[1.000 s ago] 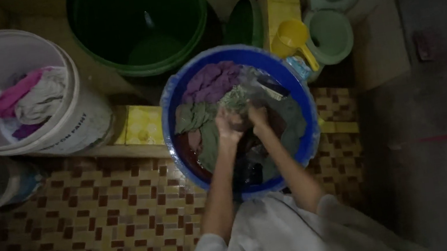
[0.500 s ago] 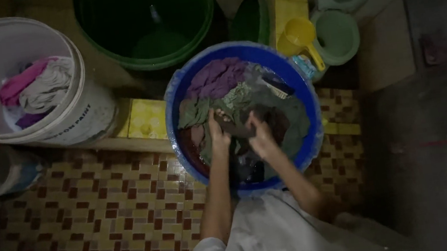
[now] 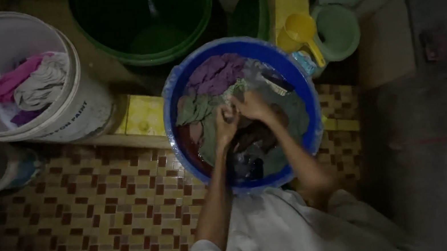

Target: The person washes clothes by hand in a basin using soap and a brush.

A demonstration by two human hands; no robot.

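- Since half a second ago the two hands have drawn together again and moved up toward the middle of the round blue plastic basin (image 3: 173, 92); earlier they were spread apart with a strip of dark cloth stretched between them.
- The left hand (image 3: 227, 124) is curled closed around a bunch of the dark wet garment (image 3: 253, 136), knuckles up, thumb side toward the other hand.
- The right hand (image 3: 254, 106) is also closed on the same cloth, touching the left hand; the dim light hides how tightly the fingers grip.
- The garment lies in the middle of the basin, among other soaked clothes: a crumpled purple cloth (image 3: 215, 74) at the far side and grey-green pieces (image 3: 194, 110) to the left.
- By the look of it, the cloth is soft, limp and heavy with water, likely slippery; it wants a full-fist hold on a gathered fold, not a pinch at an edge.
- Just beside the basin stand a large white plastic bucket (image 3: 86, 112) holding pink and grey laundry (image 3: 31, 84), a deep green bucket (image 3: 143, 18), a yellow plastic scoop (image 3: 298, 32) and a pale green bowl (image 3: 337, 30).
- The floor (image 3: 92, 217) is small brown and yellow mosaic tile.
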